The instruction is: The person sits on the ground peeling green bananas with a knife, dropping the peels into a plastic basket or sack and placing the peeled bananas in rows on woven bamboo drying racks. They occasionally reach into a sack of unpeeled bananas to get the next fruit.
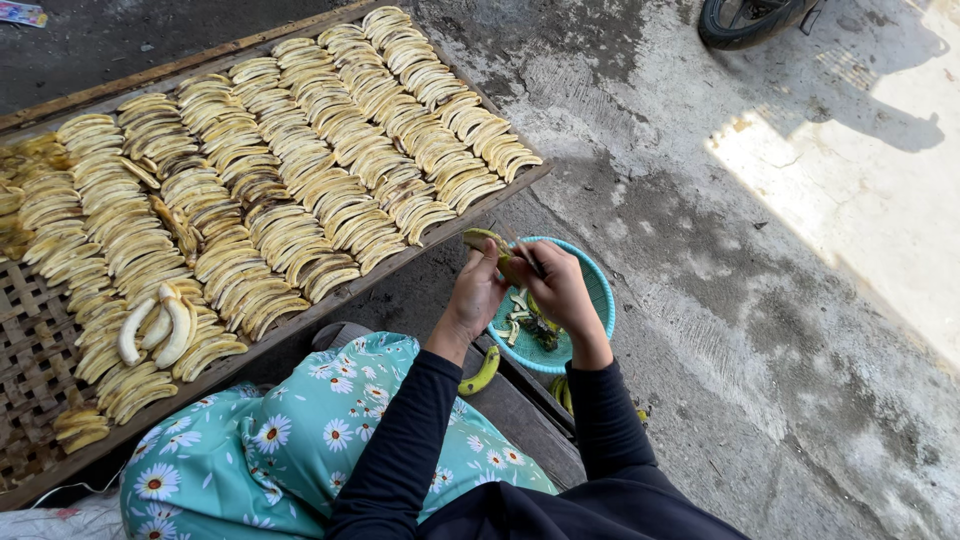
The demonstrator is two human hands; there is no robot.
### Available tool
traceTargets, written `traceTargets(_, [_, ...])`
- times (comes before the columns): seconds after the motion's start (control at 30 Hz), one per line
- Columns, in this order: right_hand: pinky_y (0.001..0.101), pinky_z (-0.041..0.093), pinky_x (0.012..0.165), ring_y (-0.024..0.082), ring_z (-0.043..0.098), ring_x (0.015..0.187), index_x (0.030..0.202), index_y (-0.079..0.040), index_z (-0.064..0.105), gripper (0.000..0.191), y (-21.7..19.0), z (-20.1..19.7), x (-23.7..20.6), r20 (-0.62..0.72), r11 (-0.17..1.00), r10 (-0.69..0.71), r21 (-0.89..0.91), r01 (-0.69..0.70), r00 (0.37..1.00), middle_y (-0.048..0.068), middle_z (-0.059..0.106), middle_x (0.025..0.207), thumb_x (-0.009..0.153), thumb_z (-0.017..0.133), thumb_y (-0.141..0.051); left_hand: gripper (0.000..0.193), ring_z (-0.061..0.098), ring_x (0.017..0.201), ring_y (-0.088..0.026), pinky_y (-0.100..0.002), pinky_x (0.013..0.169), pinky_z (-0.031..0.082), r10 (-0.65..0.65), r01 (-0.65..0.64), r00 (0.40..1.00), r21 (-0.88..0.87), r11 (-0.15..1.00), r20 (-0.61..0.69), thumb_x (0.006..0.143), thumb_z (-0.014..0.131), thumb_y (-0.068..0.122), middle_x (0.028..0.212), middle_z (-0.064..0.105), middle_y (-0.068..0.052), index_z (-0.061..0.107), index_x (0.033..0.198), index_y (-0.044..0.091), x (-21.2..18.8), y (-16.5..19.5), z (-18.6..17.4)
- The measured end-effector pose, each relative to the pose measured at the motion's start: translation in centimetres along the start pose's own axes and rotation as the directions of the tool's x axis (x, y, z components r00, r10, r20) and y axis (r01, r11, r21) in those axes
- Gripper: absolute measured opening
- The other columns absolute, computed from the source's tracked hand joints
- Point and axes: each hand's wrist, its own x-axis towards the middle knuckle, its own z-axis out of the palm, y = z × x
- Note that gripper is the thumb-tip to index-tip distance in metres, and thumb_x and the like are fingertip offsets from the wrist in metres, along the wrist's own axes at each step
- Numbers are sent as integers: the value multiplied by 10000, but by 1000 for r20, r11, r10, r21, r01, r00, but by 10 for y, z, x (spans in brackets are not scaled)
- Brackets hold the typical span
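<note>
Both your hands meet above the round turquoise plastic basket (598,290). Your left hand (478,292) closes its grip around a green unpeeled banana (487,240), while your right hand (560,285) holds a thin knife (522,250) against it. Rows of peeled yellow banana slices (300,170) lie on the woven bamboo tray (35,350) nearby.

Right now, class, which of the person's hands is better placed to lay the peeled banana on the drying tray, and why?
Probably the left hand: it grips the banana and sits on the side of the woven tray. The right hand holds a knife over the teal basket.
</note>
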Motion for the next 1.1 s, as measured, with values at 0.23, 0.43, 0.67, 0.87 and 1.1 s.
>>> traceTargets(0.23, [227,445,557,54,541,637,1094,-12,661,183,19,16,-14,9,898,239,379,-224,971,-16,608,757,1062,601,-182,444,637,979,-149,-301,844,545,8,12,997,267,964,-75,957,755,216,1072,639,-79,480,1233,3,-5,6,10])
traceTargets(0.43, [224,408,433,54,521,499,1099,-28,666,224,33,16,-18,19,544,512,766,-341,859,-3,607,711,1071,578,-232,479,647,1015,-109,-303,940,577,152,-131,988,397,908,-22,937,740,140,1138,652,-78,528,1347,11,-3,21,16])
traceTargets(0.67, [233,418,428,76,525,498,1100,-20,648,236,30,10,-17,18,482,543,812,-329,839,18,629,742,1076,585,-247,398,651,1045,-125,-284,938,588,131,-107,990,328,938,-53,1007,680,89,1185,647,-64,523,1371,50,6,7,1])
traceTargets(0.87, [246,412,403,107,534,477,1042,-23,644,213,40,12,-21,-44,389,630,882,-266,776,45,630,725,1062,604,-232,408,662,1087,-164,-361,908,630,135,-112,981,163,980,-139,1014,600,99,1262,635,-88,483,1405,99,11,-5,-5])
traceTargets(1.1, [259,434,391,102,553,491,1047,-30,616,207,66,-16,-34,-217,475,708,851,-226,671,40,612,733,1035,648,-234,439,629,1249,-265,-435,965,631,81,-109,982,-158,981,-169,1067,439,173,1360,600,-134,378,1501,145,7,14,-3])
